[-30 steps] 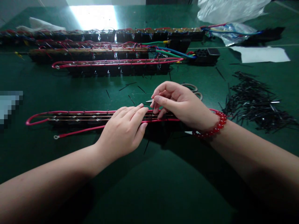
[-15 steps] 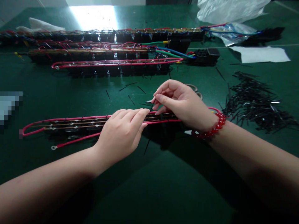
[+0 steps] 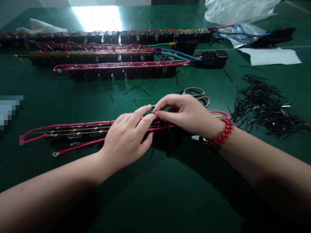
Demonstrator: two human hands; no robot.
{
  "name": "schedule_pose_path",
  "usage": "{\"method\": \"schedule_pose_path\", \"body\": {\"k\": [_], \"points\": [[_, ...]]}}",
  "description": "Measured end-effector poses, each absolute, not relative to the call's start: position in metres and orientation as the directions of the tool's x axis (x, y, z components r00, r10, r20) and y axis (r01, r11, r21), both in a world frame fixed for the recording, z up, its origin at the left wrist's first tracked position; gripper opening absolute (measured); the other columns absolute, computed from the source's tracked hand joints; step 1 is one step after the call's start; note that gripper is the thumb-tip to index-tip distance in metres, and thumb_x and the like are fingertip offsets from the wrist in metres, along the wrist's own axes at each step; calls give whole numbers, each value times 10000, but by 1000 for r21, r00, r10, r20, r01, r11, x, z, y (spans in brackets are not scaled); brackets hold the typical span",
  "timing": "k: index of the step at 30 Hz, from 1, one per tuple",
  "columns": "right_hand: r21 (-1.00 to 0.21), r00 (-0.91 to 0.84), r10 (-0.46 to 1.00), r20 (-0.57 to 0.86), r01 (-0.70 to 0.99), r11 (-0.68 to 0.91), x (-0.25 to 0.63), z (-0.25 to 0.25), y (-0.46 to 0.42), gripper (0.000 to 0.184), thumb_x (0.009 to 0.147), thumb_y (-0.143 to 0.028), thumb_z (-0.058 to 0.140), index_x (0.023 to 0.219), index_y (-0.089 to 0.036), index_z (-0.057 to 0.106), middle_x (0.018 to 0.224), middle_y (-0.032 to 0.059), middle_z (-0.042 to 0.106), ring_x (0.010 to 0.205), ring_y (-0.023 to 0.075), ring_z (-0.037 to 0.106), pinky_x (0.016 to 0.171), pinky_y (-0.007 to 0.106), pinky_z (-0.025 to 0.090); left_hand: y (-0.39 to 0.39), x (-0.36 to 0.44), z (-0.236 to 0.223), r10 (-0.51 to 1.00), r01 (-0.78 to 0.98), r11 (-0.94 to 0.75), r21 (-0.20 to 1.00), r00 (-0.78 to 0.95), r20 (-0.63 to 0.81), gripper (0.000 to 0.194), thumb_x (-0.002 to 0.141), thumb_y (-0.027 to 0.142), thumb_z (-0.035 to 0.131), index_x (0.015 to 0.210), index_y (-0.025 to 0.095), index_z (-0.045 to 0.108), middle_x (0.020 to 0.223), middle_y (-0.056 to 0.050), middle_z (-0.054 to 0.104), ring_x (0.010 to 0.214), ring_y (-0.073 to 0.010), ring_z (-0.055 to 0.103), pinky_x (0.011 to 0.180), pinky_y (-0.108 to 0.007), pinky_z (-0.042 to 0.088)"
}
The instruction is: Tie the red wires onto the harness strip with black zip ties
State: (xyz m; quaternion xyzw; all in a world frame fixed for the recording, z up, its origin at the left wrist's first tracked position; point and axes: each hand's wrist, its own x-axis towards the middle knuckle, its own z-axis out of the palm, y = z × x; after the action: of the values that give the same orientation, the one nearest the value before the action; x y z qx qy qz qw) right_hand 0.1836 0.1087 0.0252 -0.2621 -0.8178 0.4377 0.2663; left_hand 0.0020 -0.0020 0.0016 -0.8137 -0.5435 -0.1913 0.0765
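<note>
My left hand (image 3: 127, 136) lies over a long wired strip assembly (image 3: 77, 129) with brass-coloured rods and a red cable (image 3: 84, 143) ending in a ring terminal. Its fingers are stretched and spread, the thumb apart on the near side, and its index fingertip meets my right fingertips. My right hand (image 3: 187, 111), with a red bead bracelet at the wrist, pinches at the strip's upper side. The thin black cable tie seen in this pinch a moment earlier is now hidden by the fingers. Just behind my right hand lie scissors (image 3: 205, 101), their blades mostly covered.
A heap of black cable ties (image 3: 262, 106) lies on the right of the green table (image 3: 150, 200). Further back are more wired strips (image 3: 116, 66), a white paper sheet (image 3: 274, 56) and a clear plastic bag (image 3: 240, 9). Several loose black pieces (image 3: 132, 89) are scattered between.
My right hand has come down onto the strip, and the cable tie has gone from sight. The scissors' handles show more. My left fingers and thumb have spread wider.
</note>
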Motion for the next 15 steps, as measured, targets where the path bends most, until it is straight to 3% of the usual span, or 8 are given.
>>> {"method": "schedule_pose_path", "body": {"k": [4, 9, 15], "points": [[-845, -732, 651, 201, 206, 493, 184, 26, 109, 131, 857, -222, 672, 849, -105, 731, 820, 44, 726, 748, 129, 661, 678, 250, 498, -1, 0, 1, 842, 904, -418, 84, 351, 410, 348, 920, 277, 597, 1259, 207, 555, 1387, -112, 561, 1135, -298, 613, 898, -426, 509], [-856, -756, 628, 188, 188, 482, 185, 26, 109, 109, 850, -202, 682, 843, -100, 720, 799, 38, 721, 725, 120, 644, 658, 240, 489, -3, -1, 3, 749, 842, -531, 96, 414, 517, 176, 923, 202, 626, 1074, 275, 680, 1282, -74, 597, 1166, -284, 576, 948, -445, 471], [-886, -784, 605, 140, 173, 430, 184, 29, 107, 141, 851, -234, 693, 856, -96, 719, 817, 53, 731, 742, 134, 662, 675, 251, 511, -4, 1, 5, 791, 820, -505, 269, 315, 524, 90, 942, 252, 627, 941, 253, 717, 1054, -44, 652, 1021, -233, 587, 885, -421, 457]]}}
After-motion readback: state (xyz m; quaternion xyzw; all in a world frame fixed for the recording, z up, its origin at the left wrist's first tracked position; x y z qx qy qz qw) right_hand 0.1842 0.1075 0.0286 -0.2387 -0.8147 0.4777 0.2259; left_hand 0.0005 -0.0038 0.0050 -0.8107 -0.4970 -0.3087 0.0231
